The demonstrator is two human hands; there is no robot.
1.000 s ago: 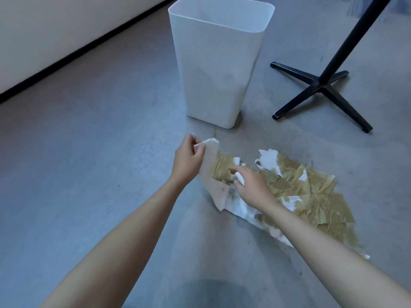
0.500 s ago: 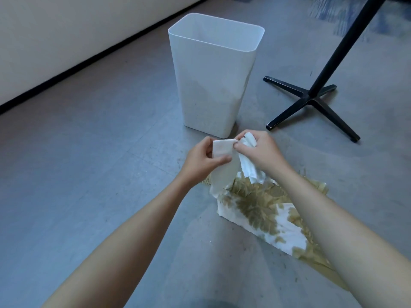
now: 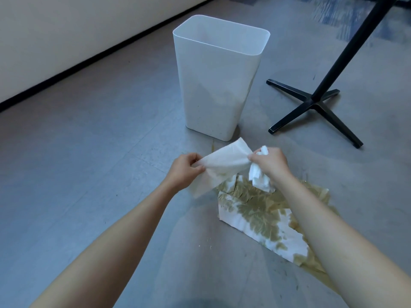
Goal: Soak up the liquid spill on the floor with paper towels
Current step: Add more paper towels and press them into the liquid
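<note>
One thin white paper towel (image 3: 224, 161), creased, stretched in the air between two hands: left hand (image 3: 185, 168) grip pinching one corner, right hand (image 3: 270, 163) grip pinching the other and clutching one crumpled wad (image 3: 259, 182). Soaked, brown-blotched towels (image 3: 255, 211) flat on smooth grey floor (image 3: 89, 152). One white plastic bin (image 3: 218, 85). Half a second earlier the hands met; now parted, sheet spread.

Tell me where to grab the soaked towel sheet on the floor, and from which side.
Pinch the soaked towel sheet at its white near-left corner, coming from the left. That corner looks dry and lies flat on the floor; the brown middle looks wet and may tear.
</note>
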